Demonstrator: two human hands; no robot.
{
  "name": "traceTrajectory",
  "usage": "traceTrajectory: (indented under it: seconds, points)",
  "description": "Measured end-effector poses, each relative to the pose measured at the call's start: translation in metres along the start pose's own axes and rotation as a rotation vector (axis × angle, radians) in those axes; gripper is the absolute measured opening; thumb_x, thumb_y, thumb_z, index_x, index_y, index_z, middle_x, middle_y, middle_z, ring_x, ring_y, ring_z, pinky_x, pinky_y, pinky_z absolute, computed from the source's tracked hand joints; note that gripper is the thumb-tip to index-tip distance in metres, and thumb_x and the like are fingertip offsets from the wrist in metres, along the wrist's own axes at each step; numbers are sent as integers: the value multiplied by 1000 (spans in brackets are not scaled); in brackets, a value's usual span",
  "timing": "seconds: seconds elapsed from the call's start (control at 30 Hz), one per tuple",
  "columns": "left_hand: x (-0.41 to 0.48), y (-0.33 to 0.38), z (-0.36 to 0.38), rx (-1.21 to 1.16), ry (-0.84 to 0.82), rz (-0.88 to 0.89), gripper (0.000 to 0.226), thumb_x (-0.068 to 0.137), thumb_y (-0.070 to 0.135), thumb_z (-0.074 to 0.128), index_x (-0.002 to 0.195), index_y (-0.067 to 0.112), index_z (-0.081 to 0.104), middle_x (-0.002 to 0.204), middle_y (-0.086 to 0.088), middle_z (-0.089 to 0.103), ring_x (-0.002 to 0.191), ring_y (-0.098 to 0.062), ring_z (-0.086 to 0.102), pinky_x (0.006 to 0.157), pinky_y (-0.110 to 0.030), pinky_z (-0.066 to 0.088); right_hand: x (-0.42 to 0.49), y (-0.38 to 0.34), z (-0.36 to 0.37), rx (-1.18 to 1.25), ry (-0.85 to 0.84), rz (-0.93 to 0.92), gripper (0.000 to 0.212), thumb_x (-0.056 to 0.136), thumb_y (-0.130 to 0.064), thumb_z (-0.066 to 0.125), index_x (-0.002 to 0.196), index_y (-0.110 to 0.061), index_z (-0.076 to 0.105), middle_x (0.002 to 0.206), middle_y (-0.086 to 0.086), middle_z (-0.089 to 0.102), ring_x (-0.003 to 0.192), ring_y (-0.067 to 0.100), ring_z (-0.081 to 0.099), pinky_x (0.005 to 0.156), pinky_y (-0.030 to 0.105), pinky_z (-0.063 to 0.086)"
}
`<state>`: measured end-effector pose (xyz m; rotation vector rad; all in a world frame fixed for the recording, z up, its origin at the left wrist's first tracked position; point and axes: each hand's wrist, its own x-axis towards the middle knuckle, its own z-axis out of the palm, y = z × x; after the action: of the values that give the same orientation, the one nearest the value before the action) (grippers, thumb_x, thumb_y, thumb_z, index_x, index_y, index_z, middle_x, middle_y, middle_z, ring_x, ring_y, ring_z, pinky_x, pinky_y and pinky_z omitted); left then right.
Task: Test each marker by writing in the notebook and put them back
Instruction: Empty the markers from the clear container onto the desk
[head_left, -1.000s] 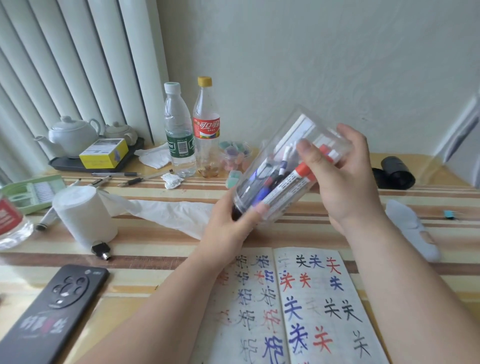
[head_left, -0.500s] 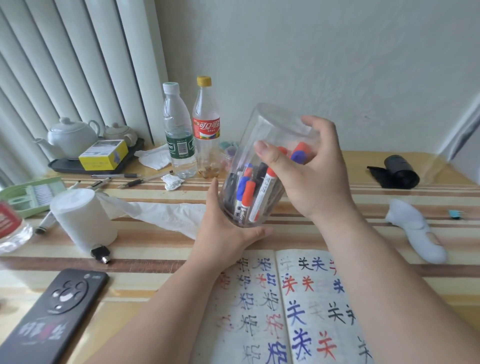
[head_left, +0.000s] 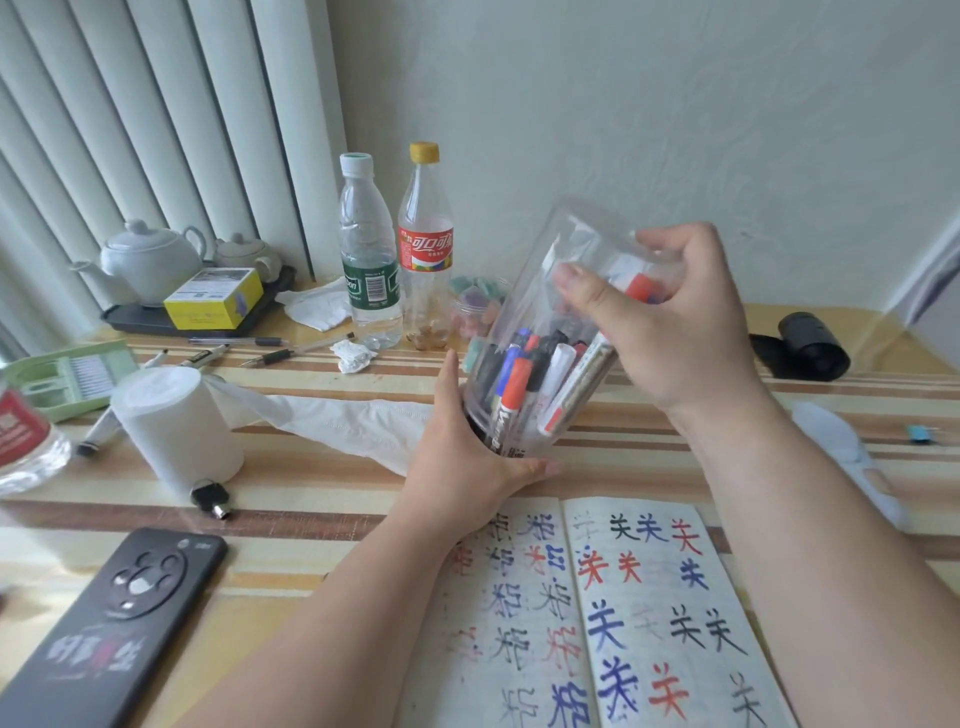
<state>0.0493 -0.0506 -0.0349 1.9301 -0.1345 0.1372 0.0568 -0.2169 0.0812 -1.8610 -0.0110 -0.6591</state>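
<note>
At frame centre, a tilted clear plastic jar of capped markers is held, its base gripped by the left hand and its top by the right hand.

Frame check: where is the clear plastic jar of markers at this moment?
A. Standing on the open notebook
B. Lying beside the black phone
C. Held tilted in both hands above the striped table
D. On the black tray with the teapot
C: the left hand grips the base of the clear plastic jar and the right hand grips its upper end, with the jar tilted and clear of the striped table.
</note>
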Motion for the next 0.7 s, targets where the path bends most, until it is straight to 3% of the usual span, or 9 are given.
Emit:
traceTrajectory:
  seconds: [0.13, 0.23, 0.3, 0.37, 0.47, 0.6, 0.7]
  points:
    - [0, 1, 0, 30, -12, 1, 141, 55, 32, 101, 160, 27, 8, 129, 31, 47, 99, 29, 45, 77, 13, 26, 0, 4, 1, -6, -24, 69, 75, 53, -69, 87, 108, -33, 51, 108, -3, 65, 95, 11, 68, 88, 36, 58]
    - [-3, 3, -1, 29, -20, -15, 140, 58, 31, 100, 161, 28, 5, 128, 32, 47, 105, 23, 47, 73, 12, 27, 2, 2, -4, -3, 31, 54, 73, 51, -75, 84, 103, -37, 50, 113, -1, 66, 102, 15, 67, 93, 42, 56]
    - [-4, 5, -2, 15, -23, -1, 139, 58, 27, 100, 161, 27, 7, 116, 41, 45, 98, 35, 44, 73, 13, 27, 0, 2, -5, -20, 16, 59, 73, 53, -72, 85, 105, -35, 51, 111, -3, 67, 99, 14, 69, 89, 40, 57]
    - [-5, 7, 0, 10, -37, 4, 137, 58, 21, 100, 160, 26, 9, 111, 45, 40, 88, 45, 36, 74, 13, 26, -4, 4, -6, -37, 18, 63, 72, 58, -69, 85, 109, -32, 51, 108, -4, 67, 94, 10, 68, 79, 29, 55]
    - [-2, 4, 0, -23, -38, -1, 141, 58, 24, 100, 161, 27, 4, 119, 40, 47, 89, 44, 38, 75, 12, 28, -9, 1, -9, -57, 55, 31, 72, 63, -65, 86, 113, -28, 50, 106, -10, 62, 87, -7, 61, 73, 15, 46]
    - [-1, 1, -1, -28, -29, -16, 144, 56, 30, 100, 161, 30, 1, 120, 40, 50, 96, 40, 41, 78, 11, 31, -6, -15, -12, -107, 36, -23, 72, 61, -70, 83, 112, -31, 50, 110, -7, 63, 99, 8, 64, 80, 25, 51]
    - [-2, 2, -2, -31, -9, -12, 143, 57, 31, 100, 161, 32, 1, 129, 34, 47, 105, 30, 46, 86, 4, 35, 3, -32, -16, -166, -8, -35, 70, 65, -70, 81, 113, -30, 48, 103, -17, 57, 92, -5, 56, 70, 14, 41]
